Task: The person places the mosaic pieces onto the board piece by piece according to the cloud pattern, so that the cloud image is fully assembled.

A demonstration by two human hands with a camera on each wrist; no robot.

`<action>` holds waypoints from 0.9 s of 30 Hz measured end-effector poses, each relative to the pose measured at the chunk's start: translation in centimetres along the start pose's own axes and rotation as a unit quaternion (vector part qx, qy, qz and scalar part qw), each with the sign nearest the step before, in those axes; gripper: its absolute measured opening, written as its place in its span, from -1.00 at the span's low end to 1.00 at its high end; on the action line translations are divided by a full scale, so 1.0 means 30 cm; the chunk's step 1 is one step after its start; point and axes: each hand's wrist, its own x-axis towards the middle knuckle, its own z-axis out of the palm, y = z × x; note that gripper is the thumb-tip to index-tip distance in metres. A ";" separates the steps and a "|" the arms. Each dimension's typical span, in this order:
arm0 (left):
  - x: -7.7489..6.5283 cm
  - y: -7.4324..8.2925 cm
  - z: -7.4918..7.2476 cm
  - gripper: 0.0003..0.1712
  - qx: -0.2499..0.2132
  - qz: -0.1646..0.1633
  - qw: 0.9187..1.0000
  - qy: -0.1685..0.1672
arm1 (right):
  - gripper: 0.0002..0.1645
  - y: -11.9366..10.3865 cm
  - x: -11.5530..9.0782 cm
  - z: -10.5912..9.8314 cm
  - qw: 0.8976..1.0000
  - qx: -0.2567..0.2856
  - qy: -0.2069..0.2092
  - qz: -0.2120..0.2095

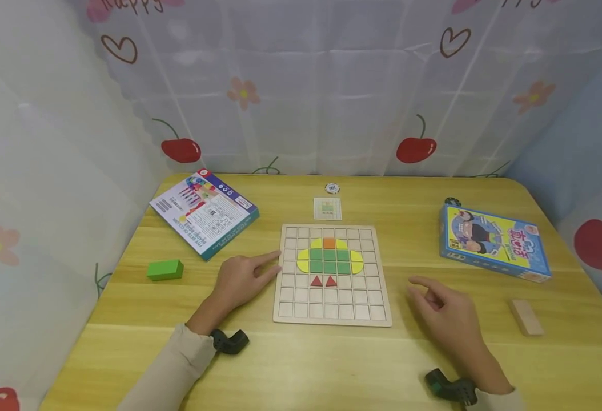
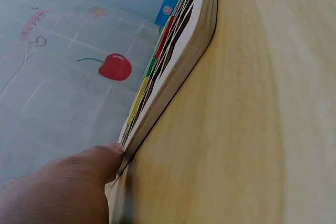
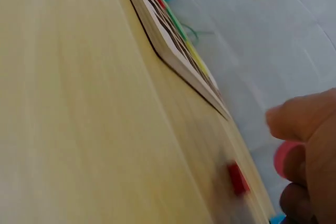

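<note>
A wooden grid board [image 1: 332, 311] lies flat on the table. Green squares [image 1: 329, 266], yellow rounded pieces [image 1: 356, 260], an orange square [image 1: 329, 244] and two red triangles [image 1: 330, 281] sit in its cells. My left hand [image 1: 240, 279] touches the board's left edge with extended fingers; the left wrist view has the thumb [image 2: 107, 158] against that edge. To the right of the board my right hand [image 1: 447, 317] hovers with loosely bent fingers, holding nothing visible. A blurred small red block [image 3: 238, 179] appears below that hand in the right wrist view; the head view does not show it.
Behind the board are a pattern card [image 1: 327, 209] and a white chip [image 1: 332, 188]. A book-like box [image 1: 205, 217] and green block [image 1: 165, 270] lie left. Right are a blue-yellow box [image 1: 493, 240], dark chip [image 1: 453, 201] and wooden block [image 1: 526, 317]. Printed curtains surround the table.
</note>
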 end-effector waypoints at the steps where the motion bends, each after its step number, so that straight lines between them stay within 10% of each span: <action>1: 0.001 0.000 0.000 -0.54 -0.001 0.000 1.000 0.001 | -0.75 0.011 -0.008 -0.018 1.000 -0.008 -0.007 0.010; 18: -0.004 -0.002 0.004 -0.53 -0.002 -0.002 1.000 0.001 | -0.74 0.033 -0.058 -0.079 0.991 -0.073 -0.099 0.058; 27: -0.002 0.004 0.000 -0.54 -0.003 0.003 1.000 0.005 | -0.69 -0.062 -0.015 0.071 0.995 0.028 -0.047 -0.089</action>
